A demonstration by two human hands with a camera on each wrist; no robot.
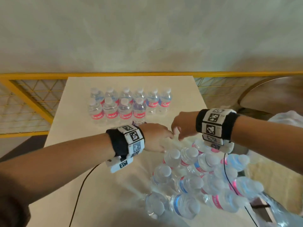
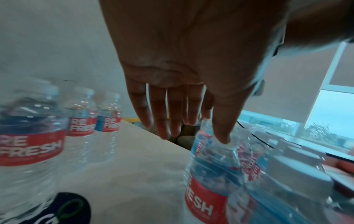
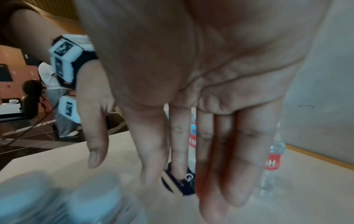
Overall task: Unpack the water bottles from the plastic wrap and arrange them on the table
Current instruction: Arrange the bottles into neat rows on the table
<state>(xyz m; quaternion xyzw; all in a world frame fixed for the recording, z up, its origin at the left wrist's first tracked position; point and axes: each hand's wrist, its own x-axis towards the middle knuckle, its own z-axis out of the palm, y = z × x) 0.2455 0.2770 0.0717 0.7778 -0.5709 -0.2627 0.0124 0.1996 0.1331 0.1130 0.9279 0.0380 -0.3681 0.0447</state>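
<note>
Several unpacked water bottles (image 1: 129, 104) with red labels stand in two rows at the far end of the white table (image 1: 65, 161). The plastic-wrapped pack of bottles (image 1: 201, 177) sits at the near right. Both hands hover over the pack's far edge. My left hand (image 1: 157, 138) has straight fingers pointing down, and its thumb tip (image 2: 222, 136) touches the wrap over a bottle (image 2: 208, 174). My right hand (image 1: 182, 125) hangs beside it with loose, straight fingers (image 3: 235, 151) that hold nothing. Standing bottles (image 2: 30, 136) are to the left of the left hand.
A small dark blue object (image 2: 63, 209) lies on the table between the rows and the pack. Along the table's far side runs a yellow mesh railing (image 1: 32, 95). Black cables (image 1: 82, 185) trail from both wristbands. People stand in the background (image 3: 49, 91).
</note>
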